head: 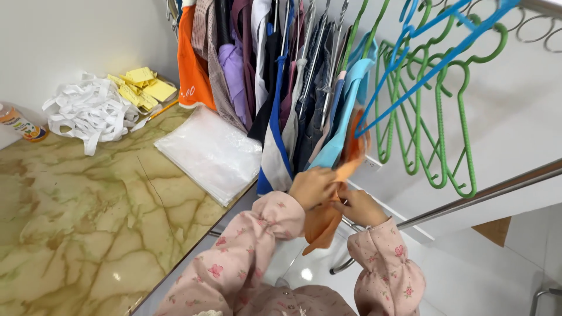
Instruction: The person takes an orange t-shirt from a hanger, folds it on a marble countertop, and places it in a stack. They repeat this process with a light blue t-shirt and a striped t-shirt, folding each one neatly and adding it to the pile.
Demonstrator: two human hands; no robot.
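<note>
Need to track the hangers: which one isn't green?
The blue hanger, tilted across the front of the green hangers, above both hands gripping the orange garment.

Glossy marble-look tabletop [88,222], soft orange cloth [323,225], beaded plastic hangers [436,117], shiny metal rail [480,196].

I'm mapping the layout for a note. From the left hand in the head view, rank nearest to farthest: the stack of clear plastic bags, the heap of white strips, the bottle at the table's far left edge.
Measured from the left hand, which grips the orange cloth:
1. Stack of clear plastic bags, just left, on the table's corner.
2. Heap of white strips, farther left, toward the wall.
3. Bottle, at the far left edge.
</note>
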